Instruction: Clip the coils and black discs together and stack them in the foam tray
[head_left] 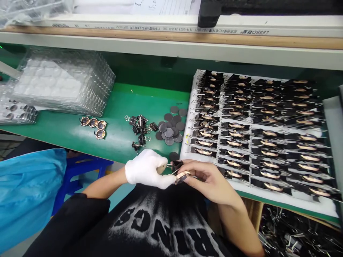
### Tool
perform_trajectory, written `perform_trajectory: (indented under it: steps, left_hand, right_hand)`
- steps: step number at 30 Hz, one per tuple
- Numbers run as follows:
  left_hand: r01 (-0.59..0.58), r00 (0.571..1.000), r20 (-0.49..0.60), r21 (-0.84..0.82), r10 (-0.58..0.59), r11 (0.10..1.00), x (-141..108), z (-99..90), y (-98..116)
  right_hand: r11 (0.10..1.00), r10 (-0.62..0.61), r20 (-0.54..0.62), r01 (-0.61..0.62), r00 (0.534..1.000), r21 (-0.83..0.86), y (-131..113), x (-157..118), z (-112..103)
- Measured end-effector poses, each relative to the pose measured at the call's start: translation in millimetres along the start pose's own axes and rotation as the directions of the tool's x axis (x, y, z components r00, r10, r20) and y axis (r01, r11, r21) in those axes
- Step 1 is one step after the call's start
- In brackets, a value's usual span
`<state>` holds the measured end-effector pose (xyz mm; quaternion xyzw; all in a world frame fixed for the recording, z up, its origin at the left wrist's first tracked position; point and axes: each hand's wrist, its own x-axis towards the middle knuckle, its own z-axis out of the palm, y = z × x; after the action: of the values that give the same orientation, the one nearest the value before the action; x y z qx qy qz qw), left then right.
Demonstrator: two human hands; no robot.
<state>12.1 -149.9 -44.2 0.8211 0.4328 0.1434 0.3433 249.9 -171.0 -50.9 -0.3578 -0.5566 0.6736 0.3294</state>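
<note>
My left hand (150,169), in a white glove, pinches the wire handles of a black binder clip (177,165). Bare, my right hand (205,178) grips a round gold-rimmed piece (182,176) that looks like a watch case, tilted edge-on. The clip and the piece are close together between my hands; whether the jaws bite on it I cannot tell. Just beyond my gloved hand lies a loose pile of binder clips (140,125). Dark round discs (169,132) are heaped beside them. Several similar gold-rimmed pieces (93,122) rest farther left on the green table (120,103).
At right, a white foam tray (297,129) carries rows of clipped gold-rimmed pieces. Stacked clear plastic trays (64,82) stand at back left. A shelf edge (171,50) crosses above the table. More binder clips (294,228) fill a space below right. A blue stool (77,171) is at lower left.
</note>
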Motion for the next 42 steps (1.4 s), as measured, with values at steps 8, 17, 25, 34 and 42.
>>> perform_trajectory:
  steps: [8,17,25,34,42]
  left_hand:
    - [0.075,0.996,0.072,-0.212,-0.061,0.974,-4.8,-5.8,-1.1]
    - [0.161,0.981,0.147,-0.257,-0.126,0.953,-3.8,-2.7,1.7]
    - [0.074,0.991,0.122,-0.130,-0.058,0.989,-16.8,-19.7,-19.6]
    - [0.604,0.794,-0.289,0.480,-0.535,0.637,-51.7,-27.4,-67.7]
    - [0.533,0.845,-0.147,0.184,-0.513,0.826,-59.7,-25.6,-55.2]
  right_hand:
    - [0.971,0.147,-0.393,-0.055,0.908,0.235,19.5,8.3,0.8]
    - [0.969,0.180,-0.289,-0.120,0.940,0.215,24.3,10.5,3.9]
    - [0.953,0.114,-0.375,0.005,0.920,0.303,30.0,9.5,6.8]
    - [0.630,0.361,-0.377,0.076,0.853,0.773,25.2,25.2,44.9]
    - [0.969,0.112,-0.113,-0.084,0.987,0.231,31.1,22.6,48.8]
